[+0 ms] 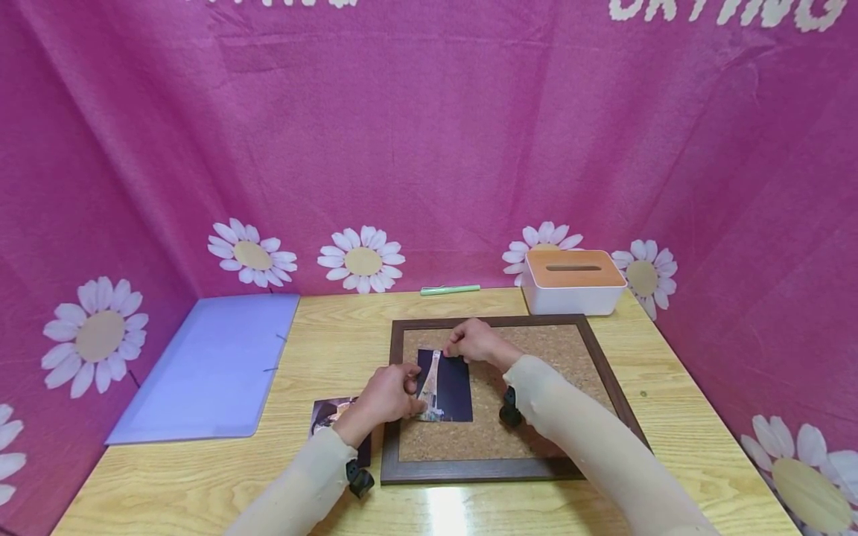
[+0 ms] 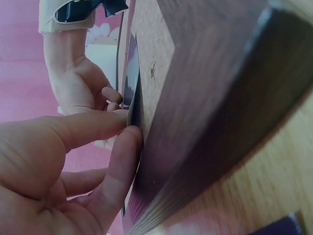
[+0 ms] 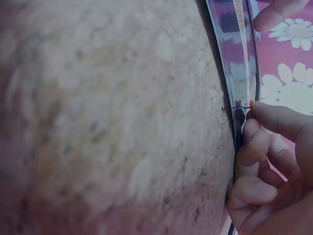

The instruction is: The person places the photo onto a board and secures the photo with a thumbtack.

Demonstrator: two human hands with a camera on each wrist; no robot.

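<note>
A photo of a lit tower against a dark sky (image 1: 452, 391) lies on the left part of a cork board (image 1: 509, 443) with a dark brown frame. At the photo's left edge my left hand (image 1: 391, 393) pinches it between thumb and finger, as the left wrist view shows with the photo's edge (image 2: 132, 78) slightly raised. My right hand (image 1: 474, 341) is at the top of the photo. Between its fingertips a tiny red-orange bit of a push pin (image 3: 251, 104) shows; the rest is hidden by the fingers.
A second photo (image 1: 324, 413) lies on the table left of the board, partly under my left arm. A translucent blue folder (image 1: 208, 365) is at the far left. Behind the board are a green pen (image 1: 450, 290) and a white tissue box with a wooden lid (image 1: 575, 298).
</note>
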